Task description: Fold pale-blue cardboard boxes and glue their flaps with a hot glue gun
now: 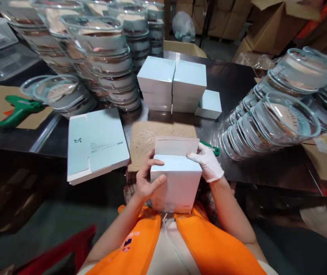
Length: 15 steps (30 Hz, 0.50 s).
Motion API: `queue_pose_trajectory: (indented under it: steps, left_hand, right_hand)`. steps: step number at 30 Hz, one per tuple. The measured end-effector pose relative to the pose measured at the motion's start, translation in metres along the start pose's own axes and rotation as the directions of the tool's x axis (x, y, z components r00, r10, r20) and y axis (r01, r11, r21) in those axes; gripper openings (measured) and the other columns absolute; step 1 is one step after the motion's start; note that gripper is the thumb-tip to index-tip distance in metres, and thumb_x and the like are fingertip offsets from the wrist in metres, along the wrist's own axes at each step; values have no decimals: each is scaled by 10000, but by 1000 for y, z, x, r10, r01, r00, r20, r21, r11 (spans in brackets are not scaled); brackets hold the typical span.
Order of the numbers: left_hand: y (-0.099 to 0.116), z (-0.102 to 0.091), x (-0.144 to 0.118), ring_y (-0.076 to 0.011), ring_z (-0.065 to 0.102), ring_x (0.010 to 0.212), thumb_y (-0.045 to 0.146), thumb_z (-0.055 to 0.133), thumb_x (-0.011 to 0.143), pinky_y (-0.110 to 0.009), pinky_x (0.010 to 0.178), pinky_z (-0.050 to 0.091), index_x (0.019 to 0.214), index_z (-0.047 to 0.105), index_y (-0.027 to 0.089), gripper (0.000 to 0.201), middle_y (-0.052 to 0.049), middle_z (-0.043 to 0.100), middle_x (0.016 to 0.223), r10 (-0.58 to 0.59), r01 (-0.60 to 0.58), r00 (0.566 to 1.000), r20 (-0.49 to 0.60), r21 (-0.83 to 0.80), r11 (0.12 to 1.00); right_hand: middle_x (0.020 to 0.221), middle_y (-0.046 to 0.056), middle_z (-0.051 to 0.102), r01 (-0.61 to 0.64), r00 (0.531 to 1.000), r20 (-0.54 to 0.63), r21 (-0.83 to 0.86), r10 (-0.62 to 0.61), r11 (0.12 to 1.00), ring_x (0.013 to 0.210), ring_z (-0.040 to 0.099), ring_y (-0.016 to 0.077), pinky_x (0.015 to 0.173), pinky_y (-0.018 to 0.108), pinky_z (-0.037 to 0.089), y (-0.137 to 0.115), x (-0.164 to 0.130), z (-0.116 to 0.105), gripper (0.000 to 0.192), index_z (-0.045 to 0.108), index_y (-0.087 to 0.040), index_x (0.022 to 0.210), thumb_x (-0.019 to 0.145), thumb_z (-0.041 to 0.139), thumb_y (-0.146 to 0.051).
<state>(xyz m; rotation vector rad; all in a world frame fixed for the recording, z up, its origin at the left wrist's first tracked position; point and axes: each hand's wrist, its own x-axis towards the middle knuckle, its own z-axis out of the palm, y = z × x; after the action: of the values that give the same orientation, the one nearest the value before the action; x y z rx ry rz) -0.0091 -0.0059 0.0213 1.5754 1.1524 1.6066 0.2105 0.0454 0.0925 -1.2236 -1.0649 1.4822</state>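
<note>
A pale blue cardboard box (177,187) is held up against my front, its end flap (176,146) standing raised at the far side. My left hand (149,179), bare, grips the box's left side with the thumb on the near face. On the right, my gloved right hand (208,162) pinches the box by the flap's right corner. Beneath the box's far end lies a worn piece of brown cardboard (143,139). A green-handled tool (213,149) shows partly behind my right hand. To the left rests a stack of flat, unfolded boxes (97,141).
Finished-looking pale boxes (157,76) stand behind the cardboard, beside a smaller box (211,104). Tall stacks of glass containers (109,57) rise at back left, with more leaning stacks (261,126) at right. A green glue gun (20,109) lies far left on cardboard.
</note>
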Motion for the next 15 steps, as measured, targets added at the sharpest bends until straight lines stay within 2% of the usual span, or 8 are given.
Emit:
queue_pose_trajectory:
  steps: [2, 4, 6, 8, 10, 12, 15]
  left_hand:
    - [-5, 2, -1, -366, 679, 1330, 676, 801, 844, -504, 1090, 556, 1153, 640, 257, 544, -140, 714, 1249, -83, 76, 995, -57, -109, 991]
    - [-9, 3, -1, -327, 739, 1216, 659, 829, 826, -487, 1031, 593, 1314, 529, 322, 664, -94, 720, 1161, -124, 101, 989, -81, -247, 964]
    - [-12, 2, 1, -296, 753, 1167, 602, 833, 851, -470, 1004, 605, 1292, 527, 353, 591, -55, 702, 1103, -107, 86, 993, -49, -325, 942]
    - [-14, -1, 2, -290, 740, 1178, 556, 823, 877, -465, 1011, 596, 1094, 625, 300, 390, -57, 680, 1087, -76, 73, 997, 1, -317, 946]
    - [-13, -3, 1, -305, 724, 1192, 558, 824, 873, -479, 1023, 584, 923, 659, 246, 357, -79, 665, 1093, -83, 86, 996, 24, -290, 953]
    - [-10, -2, 1, -323, 725, 1186, 577, 837, 853, -494, 1021, 580, 893, 678, 226, 388, -95, 662, 1101, -127, 131, 991, 30, -290, 948]
    - [-4, 4, 0, -332, 737, 1189, 568, 841, 852, -505, 1026, 580, 913, 693, 218, 385, -105, 684, 1134, -175, 182, 983, 50, -312, 933]
  right_hand:
    - [1058, 52, 818, 96, 995, 23, -27, -96, 995, 995, 772, 257, 960, 413, 624, 7, -3, -8, 612, 771, -223, 1029, 657, 921, -686]
    - [1238, 97, 793, 217, 962, 185, -68, -201, 974, 1194, 739, 297, 1077, 454, 578, 9, -11, -19, 702, 801, -230, 1025, 733, 774, -868]
    - [1444, 127, 712, 328, 896, 355, -128, -266, 936, 1375, 657, 332, 1177, 498, 509, 5, -20, -25, 777, 813, -242, 1074, 769, 664, -941]
    - [1513, 136, 672, 433, 851, 429, -250, -302, 866, 1415, 635, 332, 1207, 511, 482, -1, -27, -26, 675, 802, -259, 1154, 806, 751, -835]
    - [1458, 129, 713, 526, 820, 461, -371, -339, 765, 1353, 682, 297, 1188, 492, 506, -5, -31, -22, 459, 791, -269, 1211, 896, 811, -601]
    - [1429, 116, 735, 579, 793, 493, -427, -358, 694, 1312, 709, 264, 1157, 457, 537, -7, -31, -18, 308, 792, -272, 1226, 960, 767, -425]
    - [1462, 114, 718, 600, 774, 526, -436, -351, 671, 1314, 711, 248, 1134, 437, 559, -7, -28, -16, 252, 796, -270, 1202, 998, 714, -393]
